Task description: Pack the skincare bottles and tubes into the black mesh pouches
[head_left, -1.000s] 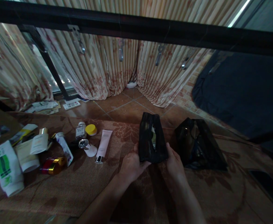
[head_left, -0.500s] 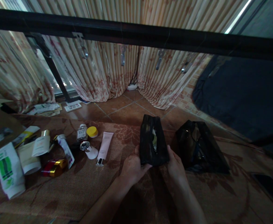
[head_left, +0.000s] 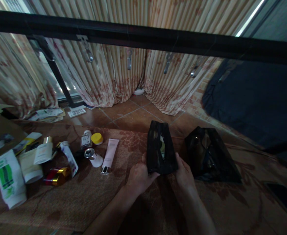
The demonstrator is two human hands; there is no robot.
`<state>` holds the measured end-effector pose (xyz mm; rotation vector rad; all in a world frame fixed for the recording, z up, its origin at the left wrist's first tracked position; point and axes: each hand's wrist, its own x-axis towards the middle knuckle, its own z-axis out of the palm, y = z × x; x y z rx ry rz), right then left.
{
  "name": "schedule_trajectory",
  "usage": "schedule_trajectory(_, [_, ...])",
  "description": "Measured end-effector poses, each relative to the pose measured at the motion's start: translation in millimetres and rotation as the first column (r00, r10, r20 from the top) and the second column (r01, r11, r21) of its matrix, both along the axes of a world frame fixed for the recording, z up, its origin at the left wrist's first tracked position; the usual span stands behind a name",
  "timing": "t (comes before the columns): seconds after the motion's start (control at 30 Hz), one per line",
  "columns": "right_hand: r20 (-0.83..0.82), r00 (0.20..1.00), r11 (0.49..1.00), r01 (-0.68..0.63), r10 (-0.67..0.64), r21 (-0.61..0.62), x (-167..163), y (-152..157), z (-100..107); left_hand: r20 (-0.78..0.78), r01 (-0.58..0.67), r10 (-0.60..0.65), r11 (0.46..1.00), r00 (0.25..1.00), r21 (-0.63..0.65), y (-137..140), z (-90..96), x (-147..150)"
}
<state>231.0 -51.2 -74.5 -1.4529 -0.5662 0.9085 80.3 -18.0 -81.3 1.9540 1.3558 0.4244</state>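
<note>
A: In the head view, where is your black, boxy fabric pouch (head_left: 153,151), and which way does it point?

B: It's in front of you, between your hands, over the brown patterned cloth (head_left: 96,195); whether it touches the cloth, you can't tell. Its long axis runs away from you, the far end leaning slightly left, with the lengthwise slit facing up and gaping.

A: And your hands?

B: Your left hand (head_left: 138,176) grips the near left corner, thumb along the near edge. Your right hand (head_left: 184,173) presses its fingers against the right side.

A: What's around them?

B: A second, wider black pouch (head_left: 212,156) sits just beside your right hand, crowding that side. Left of your left hand lie a pale pink tube with a silver cap (head_left: 110,153) and a white bottle with a silver top (head_left: 96,160). A dark horizontal bar (head_left: 143,32) crosses beyond the cloth.
</note>
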Motion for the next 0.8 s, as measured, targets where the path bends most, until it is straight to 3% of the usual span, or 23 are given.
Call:
schedule_trajectory(0.53, [0.018,1.000,1.000,-0.006,0.006,-0.017,-0.4,-0.3,5.6,-0.004,-0.010,0.010,1.000,1.000,0.002,-0.4,-2.2,-0.3])
schedule_trajectory(0.8, [-0.052,0.998,0.999,-0.037,0.038,0.025,2.5,3.2,-12.5,-0.021,0.003,-0.003,1.000,1.000,-0.017,0.1,-1.2,0.7])
